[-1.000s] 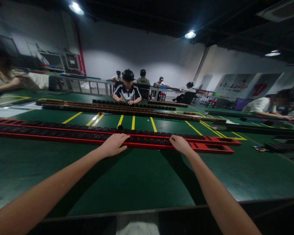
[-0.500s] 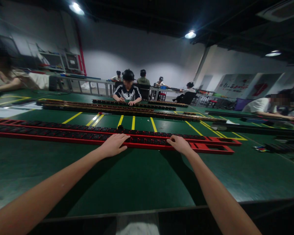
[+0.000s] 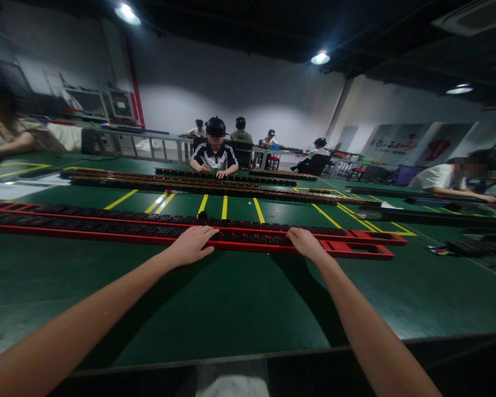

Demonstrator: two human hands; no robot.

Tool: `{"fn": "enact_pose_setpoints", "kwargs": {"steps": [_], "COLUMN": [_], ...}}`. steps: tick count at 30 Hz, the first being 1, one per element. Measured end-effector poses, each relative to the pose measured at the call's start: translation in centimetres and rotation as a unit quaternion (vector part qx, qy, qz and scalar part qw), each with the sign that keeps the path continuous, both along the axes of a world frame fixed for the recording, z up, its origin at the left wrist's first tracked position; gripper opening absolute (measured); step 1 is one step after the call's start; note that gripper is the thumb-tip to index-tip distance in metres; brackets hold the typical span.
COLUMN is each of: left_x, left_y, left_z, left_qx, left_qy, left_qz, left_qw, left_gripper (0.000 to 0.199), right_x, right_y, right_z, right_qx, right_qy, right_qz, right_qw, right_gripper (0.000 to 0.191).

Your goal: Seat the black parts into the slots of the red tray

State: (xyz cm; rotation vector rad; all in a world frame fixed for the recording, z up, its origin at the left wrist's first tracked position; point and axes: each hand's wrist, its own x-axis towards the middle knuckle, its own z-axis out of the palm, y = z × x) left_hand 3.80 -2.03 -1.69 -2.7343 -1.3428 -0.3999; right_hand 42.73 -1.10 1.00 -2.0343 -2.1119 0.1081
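Note:
Two long red rails lie side by side across the table, each with a row of black square sockets along it. My left hand [image 3: 193, 243] rests on the near red rail [image 3: 240, 246], its fingers stretched over the sockets and its thumb apart at the near edge. Farther right on that same rail is my right hand [image 3: 305, 242], with fingers bent and pressed together against the sockets. Whatever its fingertips may hold is hidden. A small black block [image 3: 202, 216] stands up from the far red rail [image 3: 388, 238], just beyond my left hand.
Brown and black rails [image 3: 182, 184] lie farther back on the green table [image 3: 231, 309], which has yellow tape lines. A person [image 3: 215, 151] works opposite; others sit left and right. Dark rails [image 3: 430, 218] and loose coloured wire ends [image 3: 440, 250] lie at the right.
My right hand has shifted slightly to the right along the near red rail. My left hand stays in place.

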Motion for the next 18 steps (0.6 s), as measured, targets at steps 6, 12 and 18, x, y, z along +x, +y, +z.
{"fn": "enact_pose_setpoints", "kwargs": {"steps": [6,12,18], "left_x": [-0.02,0.00,0.12], "left_y": [0.12,0.07,-0.03], "left_z": [-0.11,-0.08,0.11], "left_qx": [0.005,0.006,0.006], "left_qy": [-0.002,-0.002,0.005], "left_qz": [-0.004,-0.005,-0.003], "left_qw": [1.000,1.000,1.000], "left_gripper": [0.055,0.055,0.054], "right_x": [0.01,0.37,0.98], "right_y": [-0.33,-0.33,-0.07], "right_z": [0.51,0.81,0.74], "right_qx": [-0.017,-0.034,-0.047], "right_qy": [-0.032,-0.051,-0.041], "right_qz": [-0.029,-0.064,-0.070], "right_qw": [0.999,0.996,0.996], "right_gripper": [0.038,0.042,0.042]}}
